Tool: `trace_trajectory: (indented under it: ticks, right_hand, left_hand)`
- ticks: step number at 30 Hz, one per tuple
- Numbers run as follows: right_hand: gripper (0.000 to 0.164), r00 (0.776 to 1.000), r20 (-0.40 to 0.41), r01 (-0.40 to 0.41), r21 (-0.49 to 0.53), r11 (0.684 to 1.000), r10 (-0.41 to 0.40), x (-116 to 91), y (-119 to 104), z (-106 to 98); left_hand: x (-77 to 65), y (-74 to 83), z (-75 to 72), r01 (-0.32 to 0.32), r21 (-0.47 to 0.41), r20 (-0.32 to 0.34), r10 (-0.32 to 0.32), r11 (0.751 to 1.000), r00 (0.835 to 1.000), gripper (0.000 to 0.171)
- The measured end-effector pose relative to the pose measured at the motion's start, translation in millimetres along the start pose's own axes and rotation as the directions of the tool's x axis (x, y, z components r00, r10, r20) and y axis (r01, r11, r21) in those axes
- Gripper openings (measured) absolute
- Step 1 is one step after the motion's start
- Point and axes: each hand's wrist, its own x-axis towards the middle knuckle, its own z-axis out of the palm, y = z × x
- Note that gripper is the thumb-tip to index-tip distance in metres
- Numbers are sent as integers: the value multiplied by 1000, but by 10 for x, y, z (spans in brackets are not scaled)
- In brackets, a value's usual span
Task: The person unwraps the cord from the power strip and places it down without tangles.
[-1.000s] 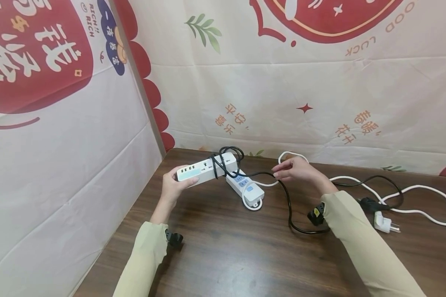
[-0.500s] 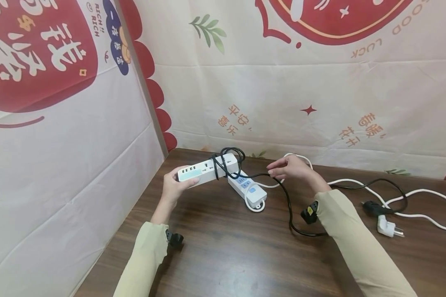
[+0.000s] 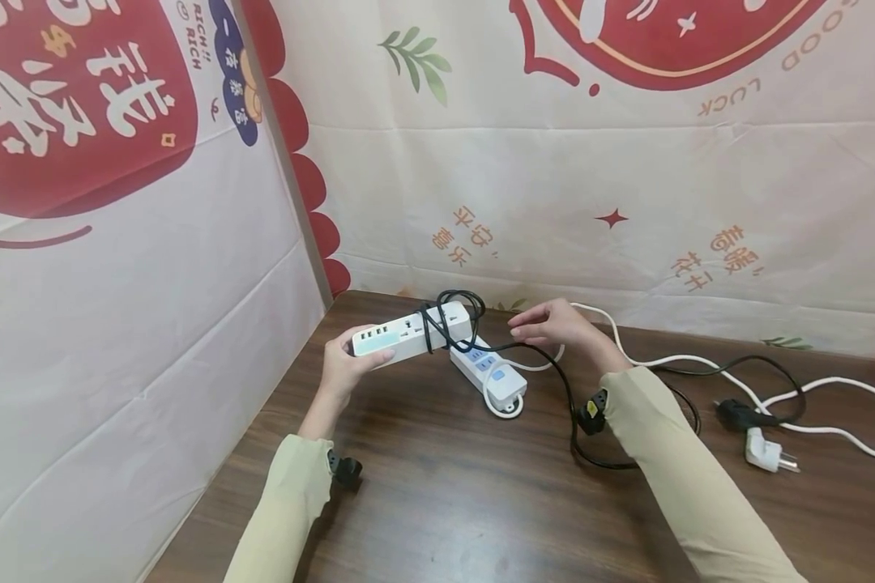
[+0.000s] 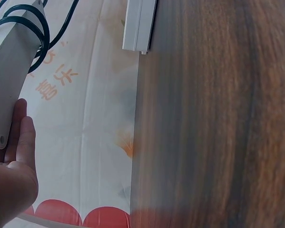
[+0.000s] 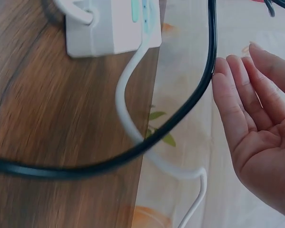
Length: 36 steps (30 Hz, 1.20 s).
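My left hand (image 3: 340, 366) grips the near end of a white power strip (image 3: 401, 344), held raised and slightly tilted above the table. A black cord (image 3: 448, 324) is wound in loose loops around its far end. In the left wrist view, fingers lie along the underside of the strip (image 4: 6, 80). My right hand (image 3: 561, 324) hovers to the right with fingers bent and thumb apart. In the right wrist view, the black cord (image 5: 180, 114) runs right at its fingertips, with nothing pinched. A second white power strip (image 3: 492, 376) with blue sockets lies beneath.
On the right of the table (image 3: 437, 502) lie a black plug (image 3: 736, 414) and a white plug (image 3: 767, 453). A white cord (image 3: 689, 358) curls across there. Printed cloth (image 3: 518, 178) hangs behind and on the left side.
My right hand has moved left, closer to the wound strip. The left hand keeps its grip with hardly any movement. The head view has shifted slightly.
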Motion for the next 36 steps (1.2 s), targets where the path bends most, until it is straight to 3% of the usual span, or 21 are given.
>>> trace_trajectory:
  ticks: [10,19,27,32,36]
  right_hand:
    - [40,999,22,28,81,996,-30,120,-139,192]
    - [35,996,79,31,165,986,-44,200,-183,318]
    - [30,992,113,51,15,999,-52,292,-243,449]
    - [17,994,91,65,-125,990,-54,327,-276,513]
    - [10,993,100,72,-133,988,-59,343,-288,546]
  left_hand:
    - [113,-224,-31,7,-31,-1,-7,999,1000,45]
    - [113,-243,-23,-36,-26,7,36,999,999,42]
    - [105,-221,-15,-40,-47,11,41,998,999,42]
    - [103,-208,-18,-39,-52,18,40,998,999,42]
    - [93,-188,-32,-3,-55,34,4,998,999,43]
